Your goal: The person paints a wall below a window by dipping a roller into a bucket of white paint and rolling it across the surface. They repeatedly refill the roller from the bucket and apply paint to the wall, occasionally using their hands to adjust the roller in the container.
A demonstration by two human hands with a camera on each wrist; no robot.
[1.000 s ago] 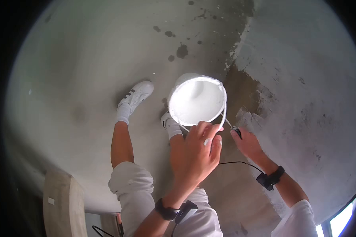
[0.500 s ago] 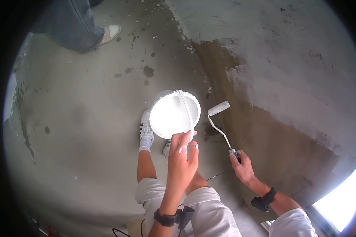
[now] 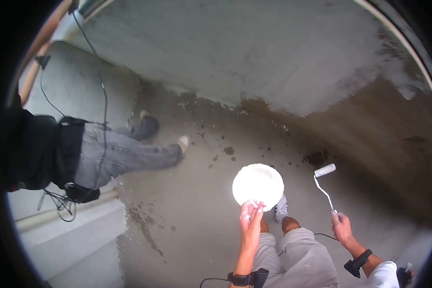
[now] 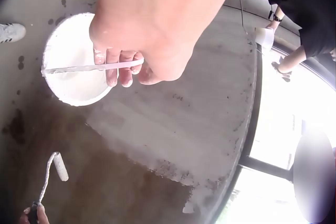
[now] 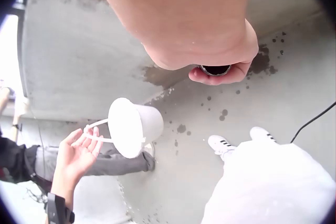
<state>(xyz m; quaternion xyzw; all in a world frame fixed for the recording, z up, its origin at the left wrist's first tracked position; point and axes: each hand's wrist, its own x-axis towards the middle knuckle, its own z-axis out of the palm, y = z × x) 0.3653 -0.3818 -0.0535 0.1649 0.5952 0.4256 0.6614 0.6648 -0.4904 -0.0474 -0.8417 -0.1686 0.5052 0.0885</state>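
A: Left hand (image 3: pixel 250 229) up front, fingers hooked round the handle (image 4: pixel 79 69), small gaps showing between them!

B: And the white bucket (image 3: pixel 258 182) hangs right there, just beyond the fingers. How full? Can't tell; glare washes out the inside.

A: Across to the right hand (image 3: pixel 342 228): fingers wrapped round the grip (image 4: pixel 34 213) of the paint roller (image 3: pixel 325 170), held well apart from the bucket.

B: From the right wrist, though, only the dark butt of that grip peeks out; the hand hides the rest.

A: Lower down, one striped shoe (image 3: pixel 282 209) pokes out beside the bucket; in the head view its mate is hidden.

B: Spotted floor (image 3: pixel 192 230) beyond, then a second person (image 3: pixel 125 151) in black and grey, cut off at the left edge.

A: And farthest, a grey wall (image 3: pixel 216 57), browner toward the right, where murk makes detail hard to read.
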